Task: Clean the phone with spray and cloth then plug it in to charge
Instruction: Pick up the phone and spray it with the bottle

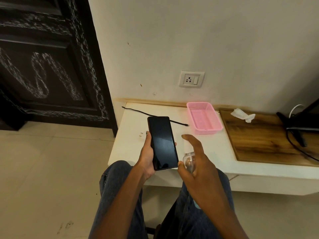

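My left hand [146,157] grips a black phone [163,143], screen up and dark, above the front of the white shelf [131,128]. Just right of it, my right hand [196,159] holds a small clear spray bottle [189,161], thumb and palm around it, forefinger stretched out over its top. A black charging cable [151,113] lies on the shelf behind the phone. A crumpled white cloth [243,115] lies on the wooden board [269,138] at the right. A white wall socket [191,79] with a switch sits above the shelf.
An empty pink plastic basket [204,118] stands on the shelf right of the cable. Black cables and a dark stand [296,128] fill the far right. A dark carved door [48,62] is at the left. My knees in jeans are below the shelf edge.
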Action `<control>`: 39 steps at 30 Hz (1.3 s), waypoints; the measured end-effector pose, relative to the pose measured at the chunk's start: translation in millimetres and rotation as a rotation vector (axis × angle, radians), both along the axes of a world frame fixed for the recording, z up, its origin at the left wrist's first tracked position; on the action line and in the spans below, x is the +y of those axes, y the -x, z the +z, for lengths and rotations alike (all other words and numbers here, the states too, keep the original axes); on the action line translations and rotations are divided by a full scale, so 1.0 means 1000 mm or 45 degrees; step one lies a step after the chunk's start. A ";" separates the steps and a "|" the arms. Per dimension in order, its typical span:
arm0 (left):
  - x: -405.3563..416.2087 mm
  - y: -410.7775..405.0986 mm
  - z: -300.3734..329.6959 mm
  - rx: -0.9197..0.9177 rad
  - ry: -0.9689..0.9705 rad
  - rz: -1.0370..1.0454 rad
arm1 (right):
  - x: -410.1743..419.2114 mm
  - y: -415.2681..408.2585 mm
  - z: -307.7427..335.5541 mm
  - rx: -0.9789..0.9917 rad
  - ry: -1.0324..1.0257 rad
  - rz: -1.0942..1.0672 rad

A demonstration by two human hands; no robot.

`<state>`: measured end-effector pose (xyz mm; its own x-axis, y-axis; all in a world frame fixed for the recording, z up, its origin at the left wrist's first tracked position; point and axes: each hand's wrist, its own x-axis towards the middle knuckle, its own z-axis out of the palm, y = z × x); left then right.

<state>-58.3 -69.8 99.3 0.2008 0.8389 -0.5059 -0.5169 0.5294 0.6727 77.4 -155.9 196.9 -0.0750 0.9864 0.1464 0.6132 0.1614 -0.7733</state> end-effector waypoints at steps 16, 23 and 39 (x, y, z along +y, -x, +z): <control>-0.007 -0.003 -0.007 -0.119 0.022 -0.085 | 0.098 -0.022 -0.007 0.575 -0.035 -0.120; 0.001 -0.003 -0.020 -0.155 0.088 -0.057 | 0.153 -0.033 -0.068 0.479 0.044 -0.214; 0.022 0.003 -0.041 -0.275 0.133 -0.062 | 0.202 -0.052 -0.163 0.224 0.295 -0.414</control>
